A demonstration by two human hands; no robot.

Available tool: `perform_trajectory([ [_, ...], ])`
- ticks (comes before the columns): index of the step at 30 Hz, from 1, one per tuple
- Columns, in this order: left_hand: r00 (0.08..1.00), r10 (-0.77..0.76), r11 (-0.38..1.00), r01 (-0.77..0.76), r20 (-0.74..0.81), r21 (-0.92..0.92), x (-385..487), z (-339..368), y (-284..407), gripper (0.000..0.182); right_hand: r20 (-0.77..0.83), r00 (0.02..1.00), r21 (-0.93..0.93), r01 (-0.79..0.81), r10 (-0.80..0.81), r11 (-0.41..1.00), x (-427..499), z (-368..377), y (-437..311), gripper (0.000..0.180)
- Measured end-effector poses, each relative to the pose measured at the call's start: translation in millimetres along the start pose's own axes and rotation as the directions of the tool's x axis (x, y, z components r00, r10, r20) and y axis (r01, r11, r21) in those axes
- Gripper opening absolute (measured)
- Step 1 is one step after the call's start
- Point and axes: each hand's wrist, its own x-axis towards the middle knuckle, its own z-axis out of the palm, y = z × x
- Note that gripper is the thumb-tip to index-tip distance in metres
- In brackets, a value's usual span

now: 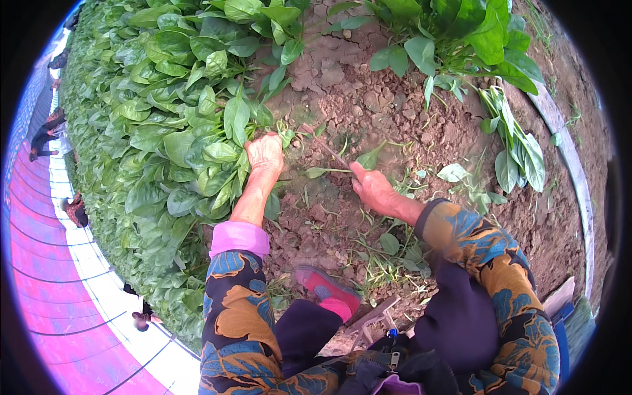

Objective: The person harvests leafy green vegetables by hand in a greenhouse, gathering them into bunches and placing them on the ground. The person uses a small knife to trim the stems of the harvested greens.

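My left hand [265, 152] is closed around the base of a leafy green plant, probably spinach [236, 117], at the edge of the dense green bed. The stems inside the fist are hidden. To its right, my right hand [369, 186] grips a thin, brownish, rusty-looking tool [326, 146], whose far end points up and left towards the left hand. The tool's kind cannot be told. A loose leaf with a pale stalk [318, 172] reaches from the right fingers over the soil. Another leaf [371, 156] lies just above those fingers.
Cloddy brown soil [316, 222] holds scattered leaf scraps. A large leafy pile [459, 29] lies at upper right, with a wilted bunch [516, 138] below it. A pale curved strip [575, 148] runs down the right. My shoe [328, 289] stands near a wooden stool [373, 316]. Several people are far left.
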Motion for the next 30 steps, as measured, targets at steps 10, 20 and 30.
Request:
perform_trajectory([
  [10, 0.997, -0.018, 1.000, 0.020, -0.080, 0.022, 8, 20, -11, 0.015, -0.062, 0.997, -0.044, 0.039, -0.042, 0.998, 60, 8, -8, 0.018],
  [20, 0.992, -0.011, 1.000, 0.014, -0.129, 0.020, -3, 22, -12, 0.012, 0.011, 0.998, 0.076, 0.061, -0.062, 0.995, 10, 18, 0, 0.024],
  [30, 0.991, 0.016, 1.000, -0.016, -0.129, -0.001, 1, 24, -12, 0.011, -0.044, 0.999, -0.022, 0.018, -0.019, 1.000, 62, 16, 1, 0.023],
])
